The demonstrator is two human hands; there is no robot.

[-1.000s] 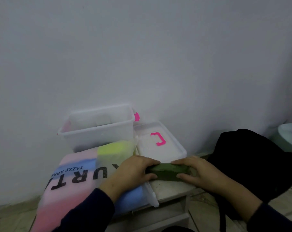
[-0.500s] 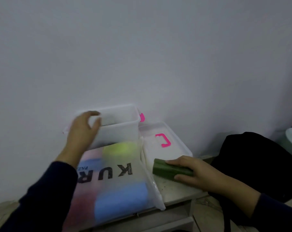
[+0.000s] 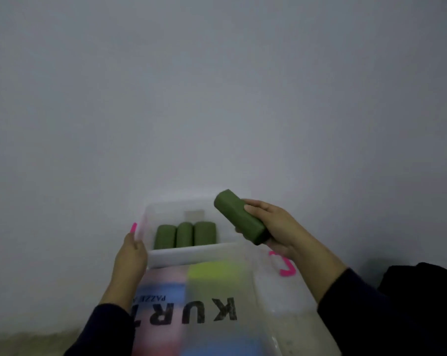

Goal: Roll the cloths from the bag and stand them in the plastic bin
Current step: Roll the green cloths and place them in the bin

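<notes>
A person held a rolled green cloth [image 3: 239,220] over a clear plastic bin [image 3: 191,255], ready to stand it inside.

The right hand [image 3: 273,227] had fingers and thumb curled round the roll, its far end tilted beyond the fingertips above the bin's right side. The left hand [image 3: 132,255] gripped the bin's left edge. Three rolls [image 3: 185,235] stood just past those fingers (packed close). Released at that slant, the roll could topple or unwind.

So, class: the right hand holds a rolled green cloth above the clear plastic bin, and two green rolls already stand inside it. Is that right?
Not quite. The head view shows three green rolls standing in the clear plastic bin, not two. The rest holds: the right hand grips a rolled green cloth above the bin.
</notes>
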